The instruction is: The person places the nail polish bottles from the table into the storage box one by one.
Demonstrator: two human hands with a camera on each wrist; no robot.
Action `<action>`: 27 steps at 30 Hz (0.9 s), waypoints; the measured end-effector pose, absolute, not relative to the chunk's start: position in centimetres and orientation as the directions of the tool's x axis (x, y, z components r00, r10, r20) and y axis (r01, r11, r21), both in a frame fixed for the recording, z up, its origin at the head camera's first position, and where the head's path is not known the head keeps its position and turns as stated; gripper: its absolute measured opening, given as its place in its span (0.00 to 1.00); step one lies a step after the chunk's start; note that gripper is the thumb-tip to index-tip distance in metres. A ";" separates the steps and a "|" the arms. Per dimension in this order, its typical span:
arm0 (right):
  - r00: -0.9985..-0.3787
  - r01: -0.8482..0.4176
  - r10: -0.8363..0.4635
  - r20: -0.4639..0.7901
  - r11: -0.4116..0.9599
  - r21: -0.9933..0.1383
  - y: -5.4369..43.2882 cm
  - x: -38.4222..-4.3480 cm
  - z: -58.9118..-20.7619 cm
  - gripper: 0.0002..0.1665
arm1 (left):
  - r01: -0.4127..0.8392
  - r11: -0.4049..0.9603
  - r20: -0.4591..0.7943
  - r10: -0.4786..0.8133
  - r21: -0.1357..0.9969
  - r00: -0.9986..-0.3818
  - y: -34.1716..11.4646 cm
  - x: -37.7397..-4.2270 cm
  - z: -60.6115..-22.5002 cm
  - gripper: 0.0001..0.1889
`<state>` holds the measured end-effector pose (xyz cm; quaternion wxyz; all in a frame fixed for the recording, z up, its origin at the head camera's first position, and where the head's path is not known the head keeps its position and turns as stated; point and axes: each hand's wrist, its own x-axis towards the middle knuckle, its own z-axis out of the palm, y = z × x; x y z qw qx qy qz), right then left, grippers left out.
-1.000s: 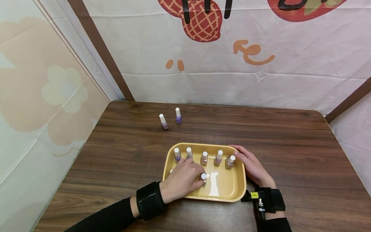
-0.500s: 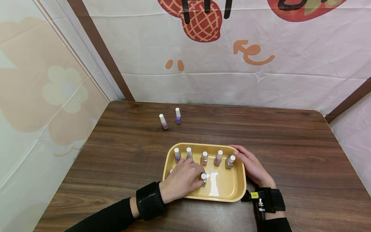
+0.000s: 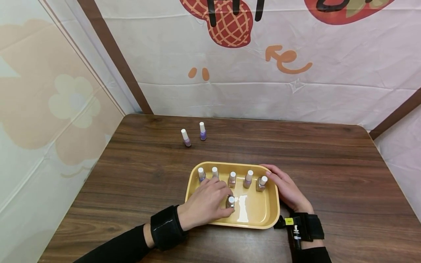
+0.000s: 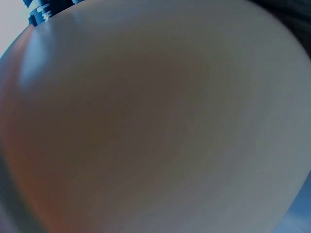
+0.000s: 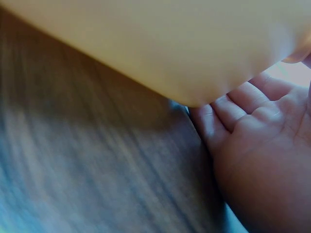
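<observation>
My left hand [image 3: 208, 201] is over the left half of a yellow tray [image 3: 260, 219], thumb and fingers around a white-capped nail polish bottle [image 3: 231, 202] in the tray's middle. The fingertips' contact with its glass is partly hidden. My right hand [image 3: 291, 190] holds the tray's right end, thumb at the rim and fingers along the outer wall. In the right wrist view, those fingers [image 5: 248, 99] lie against the wall. Along the tray's back side stand several more nail polish bottles [image 3: 232, 179], the left ones partly covered by my left hand.
Behind the tray, a mauve nail polish bottle [image 3: 186, 138] and a purple one [image 3: 202, 131] stand on the brown wooden table [image 3: 296, 146]. A printed cloth [image 3: 230, 95] hangs behind the table. Blurred skin fills most of the left wrist view.
My left hand has shifted slightly left, and its thumb stands a little farther from the fingers, showing more of the bottle. My right hand and the tray stay in place.
</observation>
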<state>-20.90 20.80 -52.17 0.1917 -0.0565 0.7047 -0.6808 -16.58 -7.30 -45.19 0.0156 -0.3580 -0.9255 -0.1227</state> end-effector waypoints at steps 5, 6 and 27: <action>-0.920 0.188 -0.338 -0.199 0.064 -0.980 20.8 -20.9 -52.3 0.32 | 0.688 0.690 0.160 0.670 0.224 -0.725 -7.6 -16.6 -44.6 0.18; -0.920 0.190 -0.337 -0.199 0.061 -0.980 20.8 -20.9 -52.3 0.32 | 0.693 0.683 0.173 0.672 0.233 -0.720 -7.6 -16.7 -44.5 0.17; -0.922 0.176 -0.341 -0.184 0.055 -0.983 20.7 -20.8 -52.1 0.31 | 0.595 0.608 0.404 0.437 0.526 -0.804 -10.5 -19.2 -42.3 0.07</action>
